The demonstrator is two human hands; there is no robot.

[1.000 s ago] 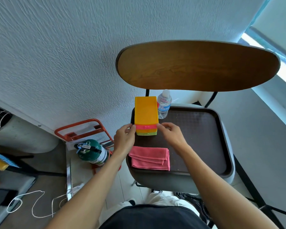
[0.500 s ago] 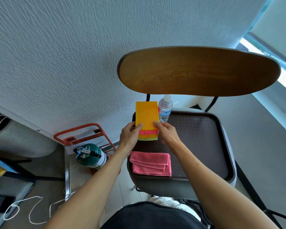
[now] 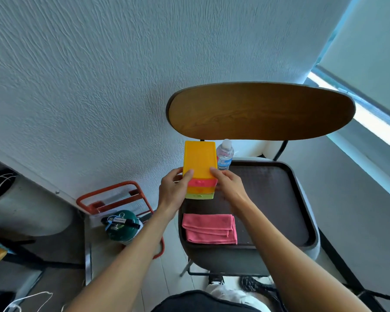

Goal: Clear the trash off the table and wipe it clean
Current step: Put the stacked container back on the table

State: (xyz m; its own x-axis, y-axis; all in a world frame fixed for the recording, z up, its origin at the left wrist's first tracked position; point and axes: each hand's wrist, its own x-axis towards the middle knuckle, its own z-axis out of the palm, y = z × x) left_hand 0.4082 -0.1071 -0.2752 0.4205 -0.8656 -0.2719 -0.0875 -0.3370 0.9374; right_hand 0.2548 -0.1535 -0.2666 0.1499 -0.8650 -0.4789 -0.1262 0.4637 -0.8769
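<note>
A small plastic drawer box [image 3: 199,163] with an orange top and pink, orange and green drawer fronts stands at the far left corner of a dark brown tray [image 3: 279,199]. My left hand [image 3: 173,188] grips its left side with the thumb on top. My right hand [image 3: 229,184] grips its right side the same way. A folded pink cloth [image 3: 209,228] lies on the tray's near left corner. A clear water bottle [image 3: 225,155] with a blue label stands just behind and right of the box.
The tray rests on a grey chair seat [image 3: 245,262] with a curved wooden backrest [image 3: 261,111]. A textured white wall rises behind. On the floor to the left are a green gas canister [image 3: 122,226], an orange metal frame [image 3: 113,197] and a white cable [image 3: 29,300].
Both hands have closed in from the box's front corners onto its sides, thumbs now on the top. The view has tilted and shifted slightly.
</note>
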